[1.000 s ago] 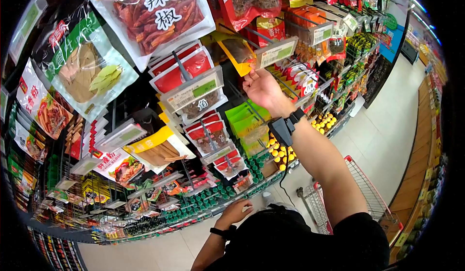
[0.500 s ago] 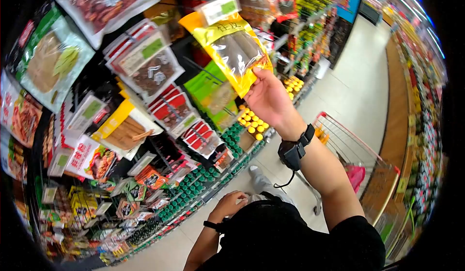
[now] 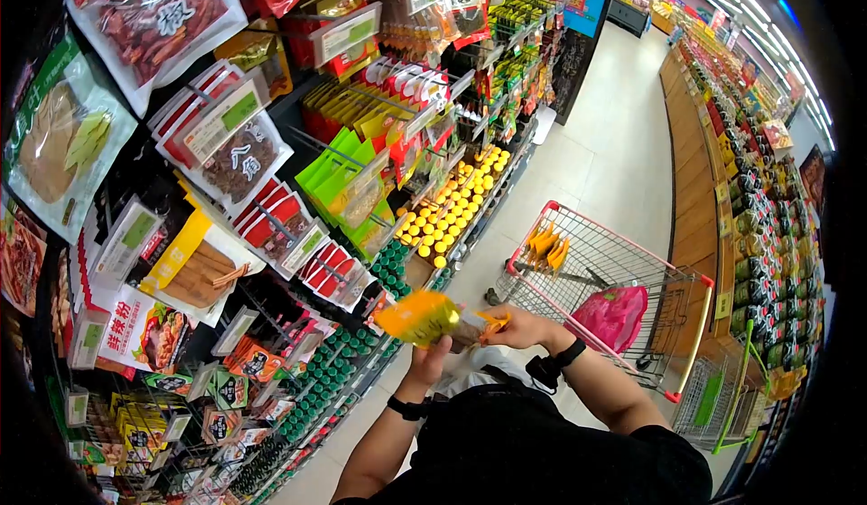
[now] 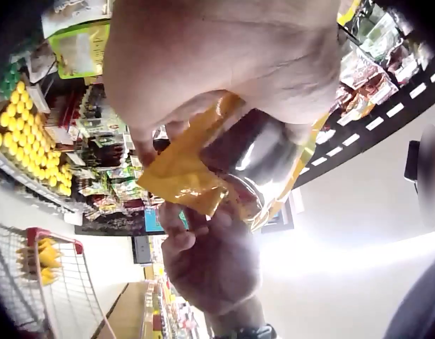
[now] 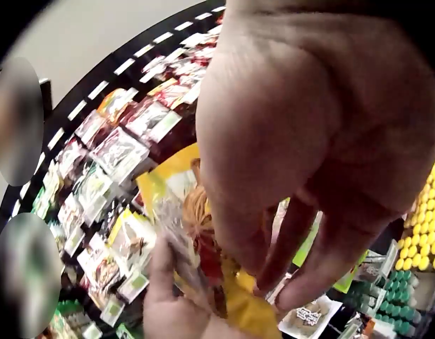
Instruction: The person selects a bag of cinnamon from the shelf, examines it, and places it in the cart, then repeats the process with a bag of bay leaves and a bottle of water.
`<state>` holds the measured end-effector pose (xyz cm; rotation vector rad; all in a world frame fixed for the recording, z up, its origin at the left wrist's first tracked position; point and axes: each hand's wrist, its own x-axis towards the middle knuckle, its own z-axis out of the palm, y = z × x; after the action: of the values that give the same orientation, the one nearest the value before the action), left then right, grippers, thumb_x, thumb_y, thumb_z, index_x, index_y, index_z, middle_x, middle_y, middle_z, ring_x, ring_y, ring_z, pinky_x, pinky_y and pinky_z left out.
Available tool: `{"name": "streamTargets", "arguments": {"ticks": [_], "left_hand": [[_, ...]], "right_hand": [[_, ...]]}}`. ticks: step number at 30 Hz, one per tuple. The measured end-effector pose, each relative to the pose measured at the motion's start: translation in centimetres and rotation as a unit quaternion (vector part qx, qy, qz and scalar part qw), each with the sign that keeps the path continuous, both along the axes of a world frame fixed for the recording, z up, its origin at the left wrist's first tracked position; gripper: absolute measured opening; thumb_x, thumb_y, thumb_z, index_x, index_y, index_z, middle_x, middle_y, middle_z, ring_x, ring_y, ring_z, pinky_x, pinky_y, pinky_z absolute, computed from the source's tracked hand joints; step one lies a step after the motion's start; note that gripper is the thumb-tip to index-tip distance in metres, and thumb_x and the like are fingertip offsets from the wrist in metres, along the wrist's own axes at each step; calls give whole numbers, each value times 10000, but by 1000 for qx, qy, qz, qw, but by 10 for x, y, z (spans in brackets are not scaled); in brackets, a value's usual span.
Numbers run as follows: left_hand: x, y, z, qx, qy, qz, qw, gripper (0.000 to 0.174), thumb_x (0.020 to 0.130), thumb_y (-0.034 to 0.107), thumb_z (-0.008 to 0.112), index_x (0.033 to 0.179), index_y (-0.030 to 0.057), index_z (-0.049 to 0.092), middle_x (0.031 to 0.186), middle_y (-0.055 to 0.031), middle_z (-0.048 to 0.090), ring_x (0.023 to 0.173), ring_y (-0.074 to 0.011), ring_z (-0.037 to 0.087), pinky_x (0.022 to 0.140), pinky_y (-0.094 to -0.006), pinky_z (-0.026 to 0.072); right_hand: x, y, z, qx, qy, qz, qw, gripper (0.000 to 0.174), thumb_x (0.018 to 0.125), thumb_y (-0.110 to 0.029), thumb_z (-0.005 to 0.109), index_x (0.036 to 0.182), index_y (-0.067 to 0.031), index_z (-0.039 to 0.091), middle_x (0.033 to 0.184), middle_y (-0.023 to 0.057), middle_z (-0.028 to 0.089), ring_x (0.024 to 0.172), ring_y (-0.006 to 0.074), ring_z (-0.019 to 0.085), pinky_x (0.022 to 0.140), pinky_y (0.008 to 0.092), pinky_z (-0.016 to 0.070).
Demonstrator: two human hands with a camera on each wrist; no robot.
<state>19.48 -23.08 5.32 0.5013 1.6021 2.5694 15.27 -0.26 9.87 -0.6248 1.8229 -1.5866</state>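
Both hands hold a yellow spice packet with a clear window, low in front of the body. My left hand grips its near left side, with the thumb on the printed face. At the other end my right hand pinches the packet's yellow edge. In the left wrist view, dark brown contents show through the packet window, between the left hand above and the right hand below. A picture of spices shows on the packet in the right wrist view.
A shopping cart stands to the right, holding several yellow packets and a pink bag. Racks of hanging spice bags line the left. Yellow-capped bottles fill a low shelf. A wooden display runs along the right.
My right hand has brought the yellow packet from the rack down to the body. The left hand has come up and taken hold of it too. The view has turned right, showing more cart.
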Motion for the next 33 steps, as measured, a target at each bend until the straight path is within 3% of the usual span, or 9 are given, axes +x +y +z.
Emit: {"name": "streamTargets", "arguments": {"ticks": [4, 11, 15, 18, 19, 22, 23, 27, 33], "left_hand": [[-1, 1, -18, 18, -123, 78, 989, 541, 969, 265, 682, 1392, 8, 464, 1365, -88, 553, 1237, -207, 537, 1083, -354, 401], [-18, 13, 2, -51, -134, 147, 979, 506, 937, 73, 696, 1385, 2, 469, 1352, -82, 560, 1211, -207, 553, 1066, -348, 420], [-33, 47, 3, -108, -107, 148, 977, 458, 930, 110, 720, 1323, -14, 521, 1288, -89, 606, 1154, -191, 593, 1000, -329, 470], [-46, 76, 5, -172, -81, 79, 979, 470, 937, 146, 713, 1331, -17, 517, 1277, -107, 608, 1135, -203, 604, 965, -337, 492], [-51, 83, 0, -179, -65, 30, 981, 492, 941, 166, 708, 1350, -19, 507, 1290, -122, 595, 1136, -212, 604, 956, -340, 497], [-63, 114, 33, -243, 56, -20, 968, 640, 955, 301, 677, 1470, 11, 430, 1382, -168, 464, 1093, -228, 584, 872, -331, 510], [-67, 121, 35, -258, 86, -39, 962, 663, 952, 316, 674, 1487, 21, 416, 1398, -165, 436, 1082, -225, 575, 856, -324, 507], [-79, 149, 51, -347, 148, -59, 924, 672, 937, 329, 667, 1488, 23, 432, 1390, -137, 424, 1025, -205, 554, 830, -314, 491], [-93, 186, 29, -331, 61, 86, 938, 556, 799, 150, 812, 1267, 16, 541, 1109, -94, 592, 907, -192, 574, 816, -316, 483]], "right_hand": [[-3, 5, 12, -14, -52, -52, 997, 210, 927, -82, 694, 1117, -2, 657, 976, 52, 722, 891, 123, 660, 811, 276, 539], [-9, 32, -13, 86, 48, -173, 980, 394, 912, -165, 715, 1216, -31, 504, 1028, 80, 617, 874, 158, 631, 766, 310, 543], [-18, 48, 12, 158, 42, -58, 985, 449, 881, -221, 759, 1198, -35, 501, 1069, 89, 576, 943, 170, 604, 777, 299, 530], [-13, 56, 13, 67, 160, -137, 975, 517, 869, -260, 781, 1239, -27, 506, 1101, 122, 550, 984, 220, 592, 828, 337, 524], [-13, 62, 16, 73, 160, -171, 970, 660, 853, -285, 801, 1360, -30, 464, 1222, 156, 546, 1117, 275, 570, 954, 376, 492], [-29, 92, 17, 77, 336, -165, 924, 746, 863, -297, 791, 1446, -32, 408, 1380, 187, 491, 1243, 298, 527, 1067, 404, 426], [-28, 105, 27, 3, 176, -130, 976, 728, 877, -301, 779, 1448, -26, 421, 1430, 175, 488, 1288, 276, 510, 1084, 398, 419], [-36, 141, -3, -118, -24, -225, 967, 527, 939, -277, 718, 1358, -17, 532, 1204, 115, 661, 1058, 204, 619, 933, 358, 512], [-42, 190, -1, -91, 2, -246, 965, 383, 933, -211, 728, 1235, 3, 629, 1139, 90, 711, 1016, 155, 647, 918, 327, 521]]}}
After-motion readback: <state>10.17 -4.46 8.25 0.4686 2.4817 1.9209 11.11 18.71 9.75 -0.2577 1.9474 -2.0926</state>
